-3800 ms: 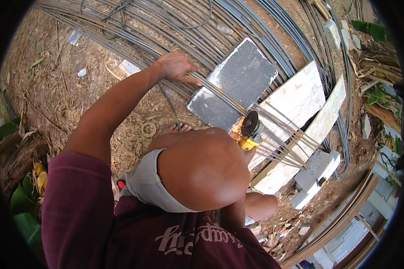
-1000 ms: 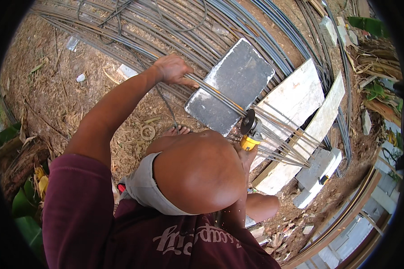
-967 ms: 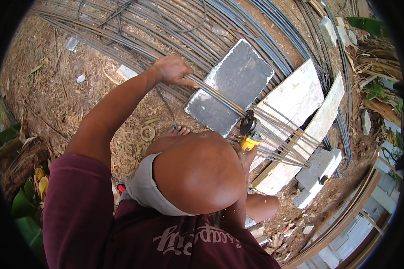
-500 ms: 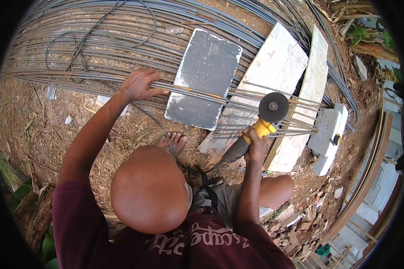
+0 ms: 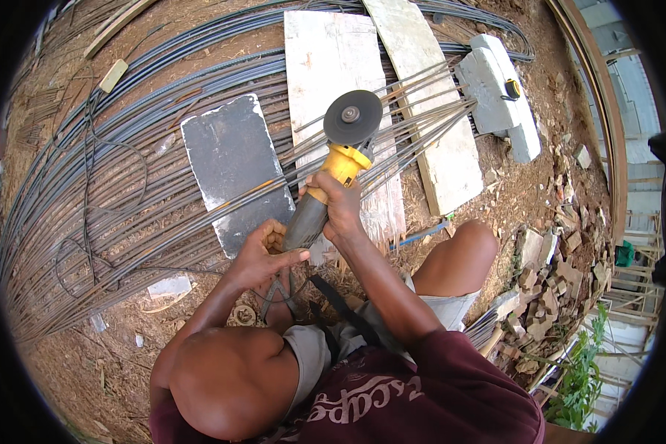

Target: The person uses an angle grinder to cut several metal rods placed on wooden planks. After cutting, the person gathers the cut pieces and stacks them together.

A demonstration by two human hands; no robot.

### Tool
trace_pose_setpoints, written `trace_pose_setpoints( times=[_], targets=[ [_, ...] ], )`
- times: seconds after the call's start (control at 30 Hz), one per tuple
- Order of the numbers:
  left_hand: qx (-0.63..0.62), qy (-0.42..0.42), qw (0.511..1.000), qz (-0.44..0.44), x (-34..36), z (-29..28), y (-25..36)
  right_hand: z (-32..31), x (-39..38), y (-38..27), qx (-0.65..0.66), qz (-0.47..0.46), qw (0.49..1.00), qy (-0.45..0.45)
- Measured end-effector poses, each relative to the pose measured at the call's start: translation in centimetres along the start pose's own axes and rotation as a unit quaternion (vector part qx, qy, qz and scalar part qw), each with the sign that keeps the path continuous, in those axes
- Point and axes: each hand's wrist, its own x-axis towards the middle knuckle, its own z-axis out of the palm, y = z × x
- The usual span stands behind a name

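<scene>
My right hand [image 5: 338, 207] is wrapped round the yellow and grey body of an angle grinder [image 5: 305, 222]. Its dark cutting disc [image 5: 362, 127] points away from me, above the steel bars. At the tail end of the grinder, my left hand [image 5: 257, 259] has its fingers curled against the casing and its thumb below; the exact contact is partly hidden. Under the tool, a bundle of thin steel bars [image 5: 255, 194] runs across a dark board with white edges [image 5: 226, 155]. The bars continue over a pale plank [image 5: 333, 55] to the right.
A second pale plank [image 5: 451, 174] lies farther right. Beside the bar ends are whitish blocks [image 5: 488, 92], with a small yellow and black tape measure [image 5: 512, 89] on top. A dark cable [image 5: 89, 170] loops over the bars at left. Broken rubble [image 5: 547, 296] is heaped at right.
My left hand has let go of the bars and come right to the grinder's tail. The view has shifted and turned. My right hand still holds the grinder.
</scene>
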Motion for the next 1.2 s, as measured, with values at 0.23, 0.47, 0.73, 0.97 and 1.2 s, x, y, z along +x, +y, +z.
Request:
trace_pose_setpoints(
  times=[0.23,0.47,0.73,0.97,1.2],
  targets=[
    [0.079,0.143,0.984,0.069,-0.7,-0.6,-1.1,1.5,0.5,2.2,0.025,-0.103,0.994,0.02],
    [0.009,0.062,0.997,-0.043,-1.2,-1.0,-1.3,1.6,-0.3,2.7,-0.014,-0.081,0.997,-0.009],
    [0.053,0.037,0.997,0.044,0.5,-1.9,1.8,3.4,0.4,4.3,-0.062,-0.013,0.994,-0.094],
    [-0.09,0.093,0.991,-0.018,1.7,-3.8,0.5,7.2,2.1,6.2,-0.23,-0.07,0.969,-0.058],
    [-0.126,0.109,0.986,-0.023,1.0,-5.2,-1.6,8.0,2.0,8.0,-0.252,0.008,0.963,-0.096]
  ],
)
